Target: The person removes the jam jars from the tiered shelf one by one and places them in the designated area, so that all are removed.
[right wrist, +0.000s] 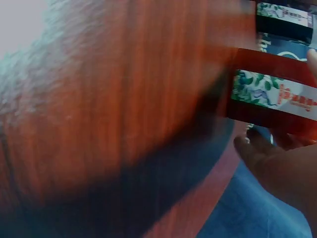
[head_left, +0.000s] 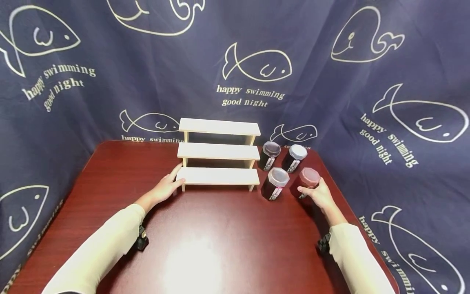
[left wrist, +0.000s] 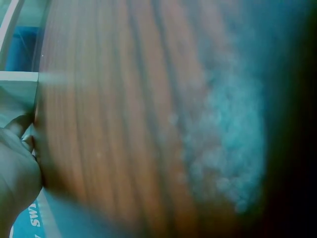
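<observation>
A white three-tier display shelf (head_left: 218, 151) stands at the back of the table. My left hand (head_left: 167, 188) is at the left end of its lowest step, thumb at the front corner and fingers reaching behind; in the left wrist view the hand (left wrist: 17, 171) is beside the shelf's side. My right hand (head_left: 320, 195) holds a dark jar with a reddish octagonal lid (head_left: 309, 176), thumb in front and fingers around the far side. In the right wrist view, the jar's label (right wrist: 277, 94) with green leaves and red lettering faces the camera.
To the left of the held jar are a dark-lidded jar (head_left: 271, 149), a white-lidded jar (head_left: 298, 152) and a grey-lidded jar (head_left: 278, 177), near the shelf's right end. The red-brown table (head_left: 220, 220) meets a blue fish-print curtain (head_left: 205, 77) behind and at the sides.
</observation>
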Tool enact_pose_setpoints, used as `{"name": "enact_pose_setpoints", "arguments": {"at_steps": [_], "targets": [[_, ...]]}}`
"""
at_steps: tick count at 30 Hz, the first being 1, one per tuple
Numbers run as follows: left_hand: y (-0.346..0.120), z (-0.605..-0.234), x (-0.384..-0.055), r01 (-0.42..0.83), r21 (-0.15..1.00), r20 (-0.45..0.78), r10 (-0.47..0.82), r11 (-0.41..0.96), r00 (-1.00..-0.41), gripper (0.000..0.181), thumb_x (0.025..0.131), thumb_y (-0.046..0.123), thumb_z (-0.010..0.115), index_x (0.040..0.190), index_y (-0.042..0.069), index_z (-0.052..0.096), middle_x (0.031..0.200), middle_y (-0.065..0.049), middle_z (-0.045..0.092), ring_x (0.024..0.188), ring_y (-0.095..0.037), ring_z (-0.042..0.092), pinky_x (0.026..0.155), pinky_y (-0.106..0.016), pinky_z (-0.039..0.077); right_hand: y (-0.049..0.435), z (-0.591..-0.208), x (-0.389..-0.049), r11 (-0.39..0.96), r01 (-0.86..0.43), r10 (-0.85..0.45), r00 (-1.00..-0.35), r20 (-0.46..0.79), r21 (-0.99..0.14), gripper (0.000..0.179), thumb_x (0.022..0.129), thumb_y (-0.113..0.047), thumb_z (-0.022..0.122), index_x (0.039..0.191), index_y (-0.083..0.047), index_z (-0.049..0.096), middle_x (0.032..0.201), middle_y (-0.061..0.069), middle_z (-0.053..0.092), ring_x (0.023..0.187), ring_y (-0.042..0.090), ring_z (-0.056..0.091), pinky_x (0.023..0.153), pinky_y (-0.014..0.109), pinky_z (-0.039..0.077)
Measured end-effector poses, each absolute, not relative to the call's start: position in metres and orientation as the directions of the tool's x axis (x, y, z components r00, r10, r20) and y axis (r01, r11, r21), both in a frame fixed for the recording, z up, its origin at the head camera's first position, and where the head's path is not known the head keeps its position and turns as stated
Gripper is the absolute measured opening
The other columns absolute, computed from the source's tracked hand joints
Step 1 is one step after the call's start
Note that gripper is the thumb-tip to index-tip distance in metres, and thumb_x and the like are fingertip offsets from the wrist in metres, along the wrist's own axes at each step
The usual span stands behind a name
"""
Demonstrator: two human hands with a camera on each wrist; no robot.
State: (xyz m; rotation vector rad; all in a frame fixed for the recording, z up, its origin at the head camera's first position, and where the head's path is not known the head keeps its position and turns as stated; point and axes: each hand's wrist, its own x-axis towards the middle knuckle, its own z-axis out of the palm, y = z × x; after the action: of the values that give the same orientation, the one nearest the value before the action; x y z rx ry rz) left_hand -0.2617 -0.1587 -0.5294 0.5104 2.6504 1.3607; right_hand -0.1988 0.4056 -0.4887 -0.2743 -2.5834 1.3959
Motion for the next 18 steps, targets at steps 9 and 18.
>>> {"name": "enact_pose_setpoints", "arguments": {"at_steps": [9,18], "targets": [[-0.149,-0.53,-0.278,0.223,0.813,0.016,0.361,0.539,-0.933,0.072,0.105,0.035,0.052,0.163,0.015,0.015,0.122,-0.03,0.059,0.092,-0.038,0.06,0.103,-0.057,0.034,0.401,-0.46,-0.206,0.657,0.062,0.295,-0.938,0.181,-0.752,0.079,0.09,-0.025,0.074,0.153,0.003,0.034,0.15,0.029,0.041,0.137,0.042,0.04,0.112,0.052,0.03],[-0.153,-0.518,-0.288,0.188,0.794,-0.041,0.359,0.578,-0.932,0.075,0.104,0.038,0.052,0.163,0.012,0.013,0.137,-0.027,0.055,0.116,-0.041,0.057,0.111,-0.056,0.03,0.366,-0.433,-0.221,0.8,-0.04,0.207,-0.918,0.339,-0.599,0.047,0.093,-0.023,0.067,0.131,0.003,0.061,0.123,0.025,0.066,0.118,0.04,0.061,0.104,0.052,0.04]]}}
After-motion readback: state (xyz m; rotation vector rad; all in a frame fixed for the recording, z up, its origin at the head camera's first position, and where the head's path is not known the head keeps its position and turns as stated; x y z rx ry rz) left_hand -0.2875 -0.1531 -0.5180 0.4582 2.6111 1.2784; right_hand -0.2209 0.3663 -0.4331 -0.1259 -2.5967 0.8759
